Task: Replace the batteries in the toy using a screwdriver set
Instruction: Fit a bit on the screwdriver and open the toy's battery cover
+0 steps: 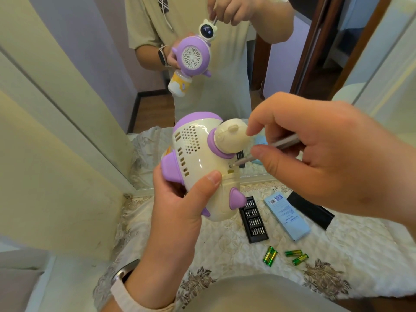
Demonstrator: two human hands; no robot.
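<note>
Left hand (177,212) grips the toy (202,158); right hand (326,158) pinches the screwdriver (286,140), tip against the toy's back. Print on the blue box (288,217) is too small to read; bit case (253,219) to its left, batteries (293,253) nearer.

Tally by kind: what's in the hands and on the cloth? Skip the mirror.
toy: 1
screwdriver: 1
batteries: 4
bit tray: 1
blue box: 1
black cover: 1
Total: 9
</note>
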